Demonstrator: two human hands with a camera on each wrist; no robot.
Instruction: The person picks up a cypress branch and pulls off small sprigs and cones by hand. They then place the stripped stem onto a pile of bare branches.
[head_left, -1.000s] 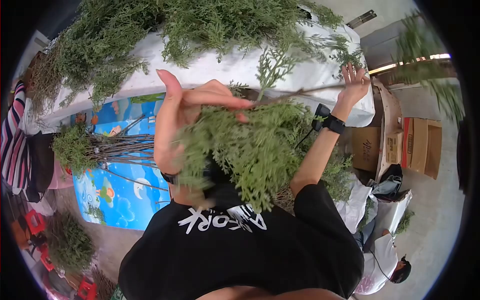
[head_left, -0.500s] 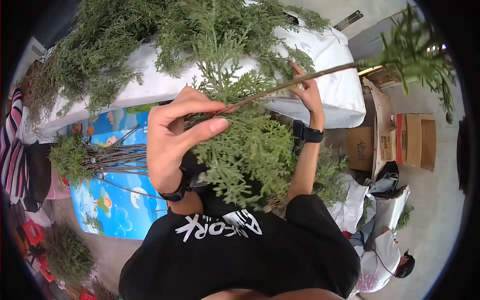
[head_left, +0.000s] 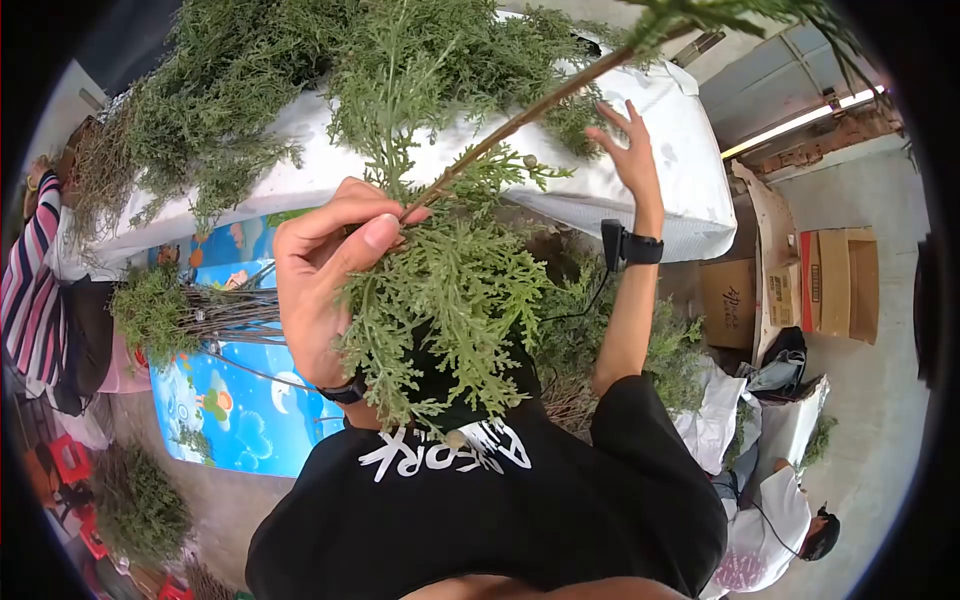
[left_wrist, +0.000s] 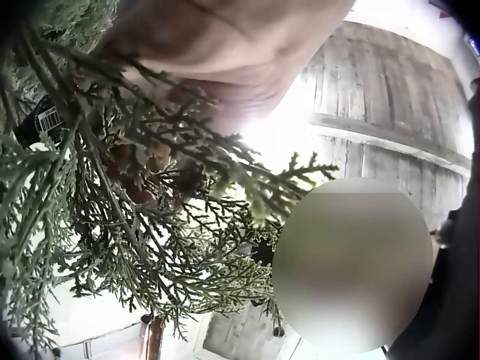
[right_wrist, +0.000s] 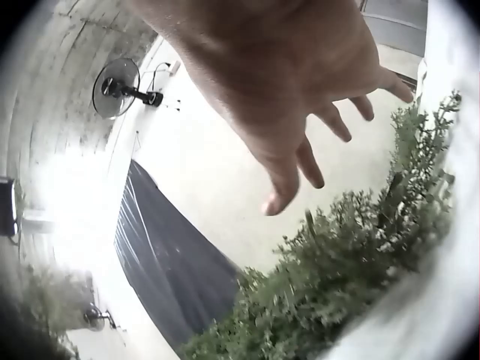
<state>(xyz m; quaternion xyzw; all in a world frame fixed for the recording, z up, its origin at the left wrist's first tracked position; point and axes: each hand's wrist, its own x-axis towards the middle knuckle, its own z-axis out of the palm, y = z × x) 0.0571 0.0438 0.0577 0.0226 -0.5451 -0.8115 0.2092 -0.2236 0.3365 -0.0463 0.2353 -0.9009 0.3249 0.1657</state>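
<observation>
Between thumb and forefinger, my left hand (head_left: 322, 262) pinches the brown stem of a leafy evergreen branch (head_left: 455, 290). Its green sprays hang in front of the black shirt, and a long stem runs up to the right, toward the upper edge of the head view. In the left wrist view, scaly sprigs (left_wrist: 172, 247) partly cover the hand (left_wrist: 232, 52). My right hand (head_left: 632, 165) is held out over the white-covered table (head_left: 690, 170), fingers spread and holding nothing. Evergreen foliage (right_wrist: 330, 277) lies just below those fingers in the right wrist view.
A large heap of evergreen branches (head_left: 250, 90) covers the table's back. Bundled stems (head_left: 235, 305) lie on a blue cartoon-printed surface (head_left: 250, 430) at left. Cardboard boxes (head_left: 838, 285) stand at right. One person in striped sleeves (head_left: 35, 270) and another in white (head_left: 770, 540) are nearby.
My left hand has gone from loosely extended to pinching the stem and shifted slightly left; the long stem tilts more steeply upward. My right hand has moved off the stem, its fingers spread apart.
</observation>
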